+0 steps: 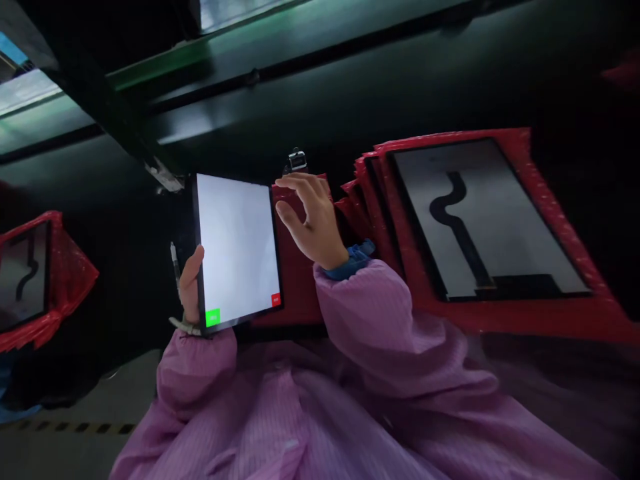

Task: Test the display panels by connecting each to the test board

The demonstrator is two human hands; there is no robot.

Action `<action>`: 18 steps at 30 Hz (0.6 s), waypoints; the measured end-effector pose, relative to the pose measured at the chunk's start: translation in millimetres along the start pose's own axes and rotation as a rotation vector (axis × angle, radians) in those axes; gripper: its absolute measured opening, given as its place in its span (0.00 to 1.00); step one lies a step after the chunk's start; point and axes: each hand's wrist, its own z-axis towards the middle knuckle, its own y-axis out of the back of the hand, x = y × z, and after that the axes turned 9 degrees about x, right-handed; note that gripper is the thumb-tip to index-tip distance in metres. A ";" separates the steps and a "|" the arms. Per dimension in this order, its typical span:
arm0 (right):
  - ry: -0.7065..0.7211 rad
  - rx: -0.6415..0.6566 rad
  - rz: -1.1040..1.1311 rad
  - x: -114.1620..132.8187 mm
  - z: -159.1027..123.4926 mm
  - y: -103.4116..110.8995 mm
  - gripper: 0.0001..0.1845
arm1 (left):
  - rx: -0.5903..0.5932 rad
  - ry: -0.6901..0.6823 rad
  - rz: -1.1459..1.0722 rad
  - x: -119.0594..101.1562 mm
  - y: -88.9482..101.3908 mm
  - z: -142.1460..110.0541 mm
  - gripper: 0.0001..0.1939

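My left hand [191, 283] grips the lower left edge of a lit display panel [239, 247], its thumb along the frame and its other fingers hidden behind. The panel is tilted up toward me. Its screen glows plain white, with a small green box [213, 317] in the lower left corner and a red box [275, 300] in the lower right. My right hand [313, 217] hovers just beyond the panel's right edge. Its thumb and fingers are apart and nothing is between them. A blue band [350, 260] circles that wrist.
On the right lies a stack of red plastic sheets [543, 193] with a dark-edged panel [465, 220] on top, its black strip showing. Another panel [23, 277] rests on red wrapping at the left. A pen [175, 260] and a small metal-framed device [297, 160] sit nearby.
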 end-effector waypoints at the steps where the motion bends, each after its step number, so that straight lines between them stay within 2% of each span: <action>1: 0.003 0.019 0.037 1.1 0.9 1.0 0.25 | -0.030 0.043 0.029 -4.0 -6.9 -4.2 0.18; 3: 0.036 0.060 0.080 4.4 1.5 1.9 0.32 | -0.019 0.079 0.085 -6.6 -22.8 -10.4 0.20; 6: 0.141 0.069 0.040 9.2 0.7 1.3 0.40 | 0.121 0.011 0.179 2.0 -46.7 -12.6 0.29; 8: 0.225 0.064 -0.018 10.4 -0.2 0.6 0.41 | 0.178 -0.026 0.254 11.3 -57.4 -11.2 0.32; 10: 0.282 0.060 -0.064 10.0 -1.2 0.0 0.40 | 0.221 -0.057 0.312 19.5 -60.6 -10.1 0.31; 12: 0.281 0.049 -0.094 9.0 -2.4 -0.6 0.37 | 0.299 -0.142 0.331 25.7 -54.7 -11.2 0.26; 14: 0.250 0.024 -0.107 8.1 -3.8 -1.3 0.34 | 0.340 -0.310 0.376 30.1 -39.6 -14.5 0.22; 16: 0.233 -0.008 -0.105 7.8 -5.1 -2.1 0.32 | 0.222 -0.551 0.589 33.7 -16.9 -19.0 0.18; 18: 0.230 -0.032 -0.100 8.2 -6.1 -2.6 0.33 | -0.013 -0.766 0.980 37.5 9.8 -22.8 0.13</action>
